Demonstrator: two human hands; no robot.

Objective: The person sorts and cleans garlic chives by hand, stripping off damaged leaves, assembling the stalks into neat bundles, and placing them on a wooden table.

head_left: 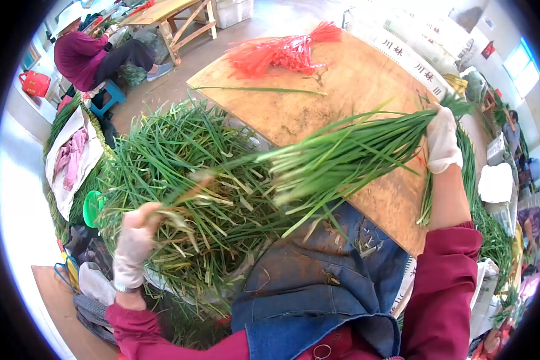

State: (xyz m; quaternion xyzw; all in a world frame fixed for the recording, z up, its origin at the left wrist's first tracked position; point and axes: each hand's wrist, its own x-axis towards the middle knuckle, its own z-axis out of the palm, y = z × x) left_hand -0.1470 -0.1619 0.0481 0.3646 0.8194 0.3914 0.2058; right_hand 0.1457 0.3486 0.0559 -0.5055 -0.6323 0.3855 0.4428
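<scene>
White plastic crate (233, 13), top: contents unclear.
Long green leafy bunch (354, 147): axis slanting, pale ends lower left.
Your right hand (443, 141): grasping bunch.
Your left hand (135, 240): blurred, can't tell.

room over tabletop (300, 117), red strips (282, 54) beyond, green bundle (354, 150) nearer, leafy heap (177, 147) left

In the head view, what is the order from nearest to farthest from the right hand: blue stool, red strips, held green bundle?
1. Green bundle: in the right hand.
2. Red strips: far end of the table.
3. Blue stool: upper left.
</scene>
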